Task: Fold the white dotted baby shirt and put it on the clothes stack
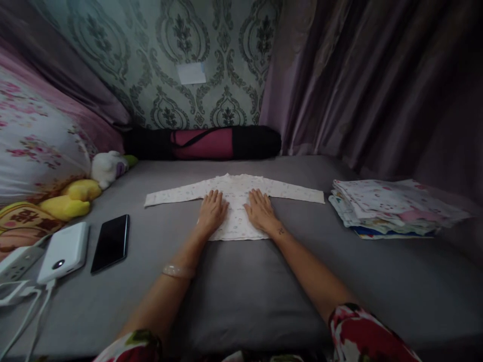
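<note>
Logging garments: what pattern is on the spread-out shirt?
The shirt has small scattered motifs on white; head view.

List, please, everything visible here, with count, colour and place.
Small shirt: 1, white printed, centre
Folded stack: 1, mostly white, right
Phone: 1, black, left
Power bank: 1, white, left of phone
Power strip: 1, white, left edge
Cables: count unclear, white, lower left
White plush: 1, white, left
Yellow plush: count unclear, yellow, left
Patterned object: 1, brown-yellow, far left
Floral fabric: 1, white-pink, upper left
Long bag: 1, black and pink, back
Wall: 1, patterned grey-green, back
White rectangle: 1, white, on wall
Curtains: count unclear, purple, both sides
Sheet: 1, grey, beneath shirt
Bracelet: 1, pale, left forearm
Sleeves: 2, red floral, bottom
Wrist mark: 1, dark, right wrist
Left hand: 1, bare, on shirt
Right hand: 1, bare, on shirt
</note>
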`<state>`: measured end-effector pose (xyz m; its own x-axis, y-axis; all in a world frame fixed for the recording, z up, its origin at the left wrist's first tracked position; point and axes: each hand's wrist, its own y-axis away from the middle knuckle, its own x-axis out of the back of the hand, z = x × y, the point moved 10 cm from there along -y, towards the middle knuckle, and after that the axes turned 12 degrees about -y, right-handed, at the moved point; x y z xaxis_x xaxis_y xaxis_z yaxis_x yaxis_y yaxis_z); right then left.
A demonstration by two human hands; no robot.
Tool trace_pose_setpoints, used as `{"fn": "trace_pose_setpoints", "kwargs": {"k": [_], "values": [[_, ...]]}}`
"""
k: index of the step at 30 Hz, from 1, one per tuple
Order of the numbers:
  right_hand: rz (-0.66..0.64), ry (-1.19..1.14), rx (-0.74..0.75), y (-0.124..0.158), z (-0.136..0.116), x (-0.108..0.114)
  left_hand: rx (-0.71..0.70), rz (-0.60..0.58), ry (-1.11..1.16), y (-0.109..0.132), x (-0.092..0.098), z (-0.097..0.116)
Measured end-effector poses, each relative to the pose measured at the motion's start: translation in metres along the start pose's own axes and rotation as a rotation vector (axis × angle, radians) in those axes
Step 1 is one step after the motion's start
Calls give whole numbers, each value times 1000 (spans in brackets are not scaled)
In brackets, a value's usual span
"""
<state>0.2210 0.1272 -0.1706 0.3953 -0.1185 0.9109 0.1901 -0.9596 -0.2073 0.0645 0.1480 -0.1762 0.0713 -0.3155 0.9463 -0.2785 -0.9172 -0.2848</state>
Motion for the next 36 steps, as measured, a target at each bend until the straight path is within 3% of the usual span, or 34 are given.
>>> {"fn": "trace_pose_setpoints", "kwargs": {"k": [4,8,12,18,24,27,30,33,36], "values": [[-147,-69,-46,2,4,-29,24,-148,-27,2,-33,3],[-163,-70,-73,2,10,-28,61,-202,-36,0,-43,-4],[-216,-90,-37,8,2,-22,21,-216,-22,7,-34,2],[-273,-114,152,35,-30,-21,-262,-185,67,43,-14,43],[-281,-134,160,44,-33,-24,-280,-148,41,53,-13,46],[-388,-227,170,32,-25,-28,-266,-127,26,53,-13,45],[-441,-420,139,3,2,-14,-259,-114,30,54,-12,45],[-137,-437,-135,-33,77,34,-252,-95,45,54,-10,44],[97,-175,-578,-27,168,77,-251,-104,54,54,-9,43]]}}
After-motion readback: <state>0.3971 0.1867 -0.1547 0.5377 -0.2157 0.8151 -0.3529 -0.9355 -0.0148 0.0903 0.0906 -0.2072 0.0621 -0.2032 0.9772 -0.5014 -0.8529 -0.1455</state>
